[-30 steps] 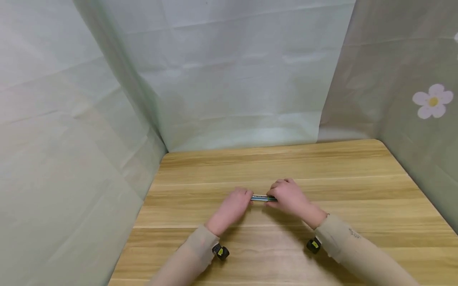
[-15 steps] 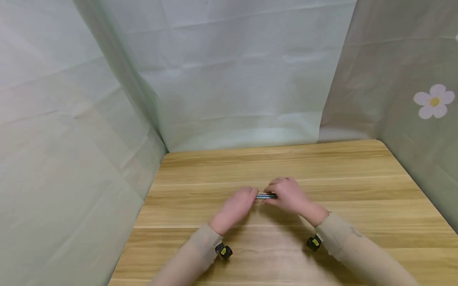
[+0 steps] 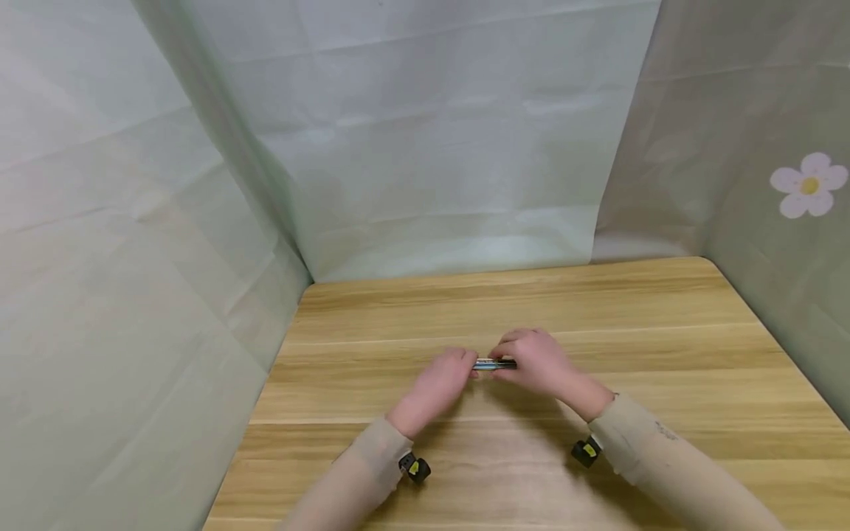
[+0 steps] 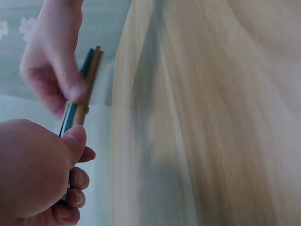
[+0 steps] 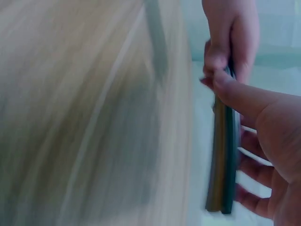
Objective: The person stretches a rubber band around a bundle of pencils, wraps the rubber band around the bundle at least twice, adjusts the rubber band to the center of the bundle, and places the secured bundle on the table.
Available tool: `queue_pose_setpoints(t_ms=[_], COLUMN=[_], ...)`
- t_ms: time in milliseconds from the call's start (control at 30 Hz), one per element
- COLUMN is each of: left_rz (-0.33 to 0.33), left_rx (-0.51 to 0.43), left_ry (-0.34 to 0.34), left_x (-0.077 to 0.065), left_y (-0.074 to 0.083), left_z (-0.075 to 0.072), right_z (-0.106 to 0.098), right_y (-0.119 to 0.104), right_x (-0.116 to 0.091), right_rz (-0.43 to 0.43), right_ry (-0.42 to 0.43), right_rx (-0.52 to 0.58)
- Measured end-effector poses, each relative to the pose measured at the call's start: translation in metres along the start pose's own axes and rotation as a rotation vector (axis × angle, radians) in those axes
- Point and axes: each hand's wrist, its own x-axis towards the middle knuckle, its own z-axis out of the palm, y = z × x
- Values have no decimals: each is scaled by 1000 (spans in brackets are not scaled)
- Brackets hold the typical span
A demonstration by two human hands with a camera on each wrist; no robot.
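Observation:
Between my hands lies a thin bundle of pencils (image 3: 493, 364), held crosswise above the table. Green and brown pencils (image 4: 92, 70) stick out past the right hand, with flat ends. A narrow yellowish band (image 4: 83, 107) circles the bundle beside the right thumb. My left hand (image 3: 440, 385) grips the left part, its fingers curled round it and covering that end. My right hand (image 3: 541, 364) pinches the bundle near the band; in the right wrist view its thumb (image 5: 237, 95) lies across the pencils (image 5: 223, 160).
The wood-grain table (image 3: 398, 317) spreads under both hands. Pale cloth walls (image 3: 451, 184) stand behind and at both sides, the right one bearing a flower print (image 3: 809, 185). A small black camera (image 3: 415, 468) is strapped at each wrist.
My left hand has shifted slightly right, closer to the right hand, so less of the bundle shows between them. The right hand's fingers have shifted a little around the band.

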Motion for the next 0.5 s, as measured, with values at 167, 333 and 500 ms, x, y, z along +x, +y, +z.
queue_pose_setpoints(t_ms=[167,333,500], left_rz=[0,20,2], left_rx=[10,40,14], left_ry=[24,25,13], left_x=[-1,0,0], left_y=[-5,-3,-4], left_z=[-2,-2,-2], right_z=[-2,3,2], right_y=[1,-2,-2], right_x=[-2,0,-1], right_rz=[38,9,22], right_ry=[-63,-56,-28], right_rx=[-58,-63,-32])
